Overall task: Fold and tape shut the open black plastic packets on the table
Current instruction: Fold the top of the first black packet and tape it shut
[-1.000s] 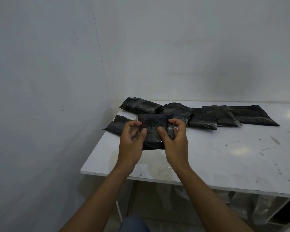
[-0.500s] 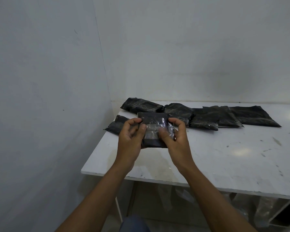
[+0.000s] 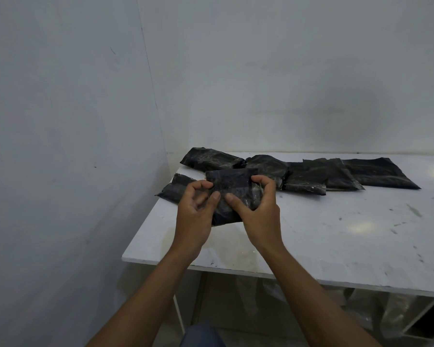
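Packet (image 3: 232,186) gripped by my left hand (image 3: 195,214) and right hand (image 3: 258,211), thumbs now drawn together at its middle; fold probably pressed shut.

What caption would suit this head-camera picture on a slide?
Left hand and right hand grip a black plastic packet over a white table, thumbs on its front; other black packets lie behind it.

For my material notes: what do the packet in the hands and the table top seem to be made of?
The packet looks like thin black plastic film, glossy: it crinkles and shows pale highlights along the creases. The table looks like a smooth white board, possibly laminate or painted wood; it faintly reflects light and carries scuffs.
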